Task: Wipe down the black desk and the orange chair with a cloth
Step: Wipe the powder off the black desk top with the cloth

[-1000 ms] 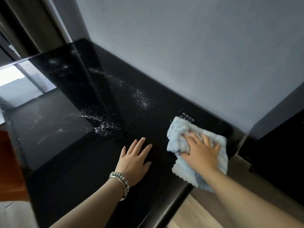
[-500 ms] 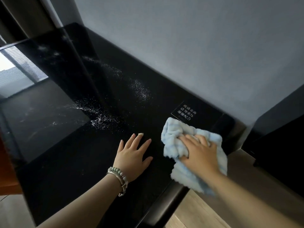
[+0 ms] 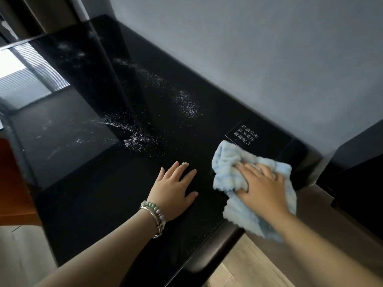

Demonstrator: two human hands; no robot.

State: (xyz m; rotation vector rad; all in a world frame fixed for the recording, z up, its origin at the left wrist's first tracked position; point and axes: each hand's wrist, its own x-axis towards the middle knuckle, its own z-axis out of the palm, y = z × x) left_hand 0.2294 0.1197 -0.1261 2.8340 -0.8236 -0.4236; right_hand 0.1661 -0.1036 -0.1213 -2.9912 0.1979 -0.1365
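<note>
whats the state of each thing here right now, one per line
black desk: glossy, partly dusted with white specks
cloth: bunched, on the desk under the right hand
right hand: pressing the cloth, fingers fairly straight
left hand: flat on the desk, fingers spread, holding nothing
orange chair: only an edge shows, untouched

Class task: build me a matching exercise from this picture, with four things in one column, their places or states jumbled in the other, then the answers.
1 left hand
2 blue cloth
3 white specks
4 printed sign

a scattered farther along the black desk
b lying flat, holding nothing
c pressed under the right hand
d lettered in white, near the wall

Pairs: 1-b, 2-c, 3-a, 4-d
</note>
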